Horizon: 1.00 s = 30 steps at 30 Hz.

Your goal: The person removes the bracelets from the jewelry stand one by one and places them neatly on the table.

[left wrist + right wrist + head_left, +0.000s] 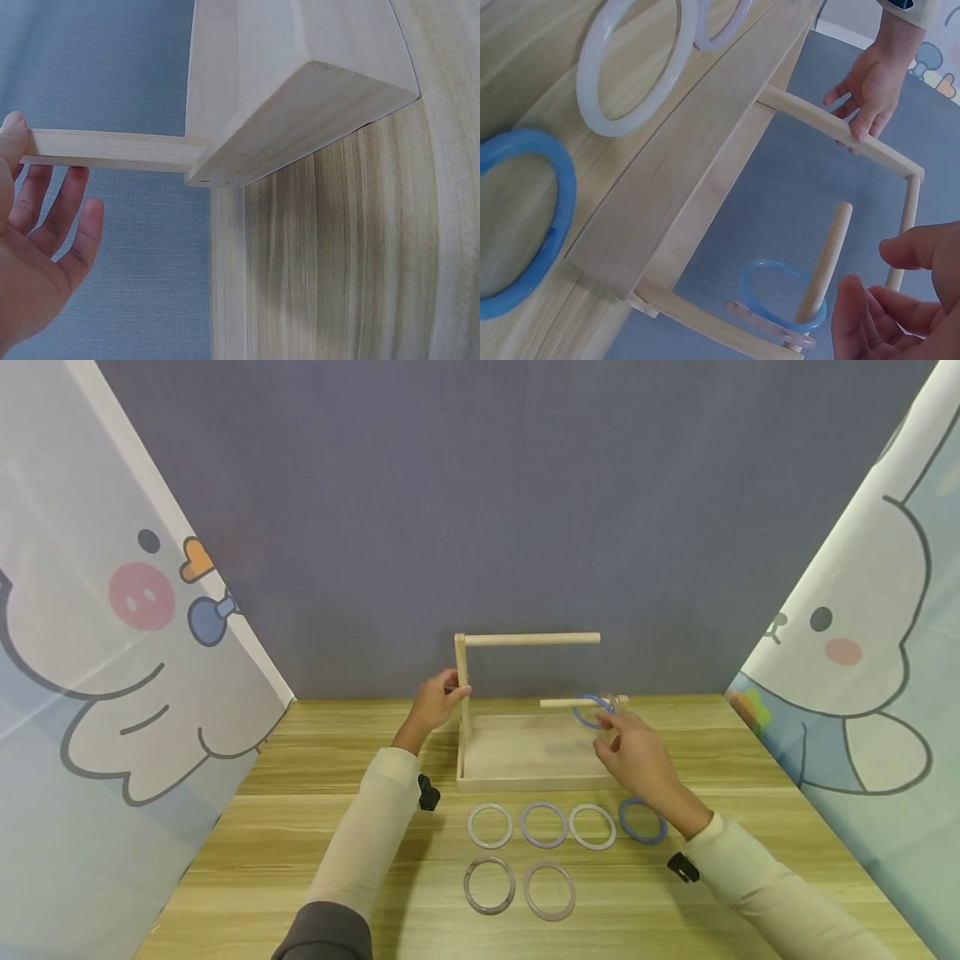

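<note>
My left hand [437, 700] pinches the tall upright post [112, 148] of a wooden stand [536, 783] between thumb and fingers. A long peg [532, 639] runs rightward from that post's top. On the right side, a lower peg [829, 259] carries a blue bangle [751, 289] and a pinkish, see-through bangle [761, 321] closer to its base. My right hand [637, 753] is beside this lower peg, fingers loosely bent, thumb apart and nothing between them. Its fingertips overlap the hung blue bangle in the head view.
Several bangles lie in front of the stand: a white bangle [470, 825], a lilac bangle [523, 827], another white one and a blue bangle [645, 841] in one row. Nearer are a grey-brown bangle [467, 887] and a pinkish bangle [528, 893]. A grey panel [510, 527] stands behind.
</note>
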Each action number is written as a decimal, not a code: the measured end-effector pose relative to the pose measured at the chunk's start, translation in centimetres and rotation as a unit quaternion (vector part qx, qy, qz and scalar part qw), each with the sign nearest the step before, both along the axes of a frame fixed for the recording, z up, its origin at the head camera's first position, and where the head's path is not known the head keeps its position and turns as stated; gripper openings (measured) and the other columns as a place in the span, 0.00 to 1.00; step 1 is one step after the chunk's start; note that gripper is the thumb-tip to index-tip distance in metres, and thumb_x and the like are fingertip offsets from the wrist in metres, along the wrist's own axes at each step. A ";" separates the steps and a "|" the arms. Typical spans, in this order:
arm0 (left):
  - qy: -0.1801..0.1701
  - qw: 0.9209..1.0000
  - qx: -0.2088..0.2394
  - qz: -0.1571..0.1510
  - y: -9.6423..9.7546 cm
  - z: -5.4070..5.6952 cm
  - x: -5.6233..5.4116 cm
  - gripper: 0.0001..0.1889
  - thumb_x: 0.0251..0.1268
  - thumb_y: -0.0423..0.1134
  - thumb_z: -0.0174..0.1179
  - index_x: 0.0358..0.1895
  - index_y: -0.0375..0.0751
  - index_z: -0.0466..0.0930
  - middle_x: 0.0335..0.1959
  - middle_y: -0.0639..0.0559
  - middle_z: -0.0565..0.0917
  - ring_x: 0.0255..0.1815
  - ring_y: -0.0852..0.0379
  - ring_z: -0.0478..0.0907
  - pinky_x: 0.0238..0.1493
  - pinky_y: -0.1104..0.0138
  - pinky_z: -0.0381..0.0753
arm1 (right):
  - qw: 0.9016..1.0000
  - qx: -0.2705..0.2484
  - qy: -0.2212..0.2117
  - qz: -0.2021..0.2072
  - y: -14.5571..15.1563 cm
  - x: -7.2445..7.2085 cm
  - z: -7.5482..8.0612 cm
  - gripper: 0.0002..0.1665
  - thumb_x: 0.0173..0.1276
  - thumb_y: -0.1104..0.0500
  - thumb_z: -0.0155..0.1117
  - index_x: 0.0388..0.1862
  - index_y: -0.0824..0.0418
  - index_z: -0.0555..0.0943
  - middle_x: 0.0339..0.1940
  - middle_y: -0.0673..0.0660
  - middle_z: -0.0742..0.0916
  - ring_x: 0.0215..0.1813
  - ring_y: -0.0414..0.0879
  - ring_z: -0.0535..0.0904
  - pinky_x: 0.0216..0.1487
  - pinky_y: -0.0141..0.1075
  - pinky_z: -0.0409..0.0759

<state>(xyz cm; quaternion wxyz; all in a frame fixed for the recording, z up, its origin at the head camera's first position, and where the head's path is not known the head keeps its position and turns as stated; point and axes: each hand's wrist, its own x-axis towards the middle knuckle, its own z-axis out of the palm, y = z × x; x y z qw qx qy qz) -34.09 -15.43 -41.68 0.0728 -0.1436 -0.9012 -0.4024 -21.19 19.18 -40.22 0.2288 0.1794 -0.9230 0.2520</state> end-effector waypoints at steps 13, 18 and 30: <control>0.002 1.000 0.002 0.004 0.1 0.0 0.1 0.21 0.78 0.48 0.57 0.66 0.40 0.75 0.59 0.41 0.83 0.61 0.42 0.81 0.61 0.49 0.81 | 0.999 -0.025 0.038 -0.009 -0.1 -1.3 0.3 0.24 0.58 0.70 0.69 0.56 0.74 0.82 0.44 0.69 0.87 0.26 0.46 0.82 0.22 0.27 0.75; 0.004 1.000 0.003 0.004 0.1 0.0 0.2 0.20 0.78 0.46 0.57 0.65 0.40 0.75 0.59 0.40 0.83 0.61 0.42 0.80 0.62 0.48 0.81 | 0.999 -0.029 0.023 -0.018 0.1 -1.7 0.3 0.27 0.59 0.70 0.68 0.59 0.76 0.79 0.49 0.73 0.85 0.26 0.46 0.81 0.20 0.26 0.73; -0.007 1.000 0.013 0.001 0.0 0.0 0.1 0.22 0.78 0.48 0.57 0.67 0.41 0.74 0.61 0.41 0.82 0.63 0.42 0.80 0.62 0.48 0.80 | 0.999 -0.005 -0.002 -0.036 0.2 -2.4 0.0 0.30 0.63 0.65 0.67 0.63 0.77 0.76 0.57 0.76 0.82 0.35 0.53 0.79 0.19 0.27 0.71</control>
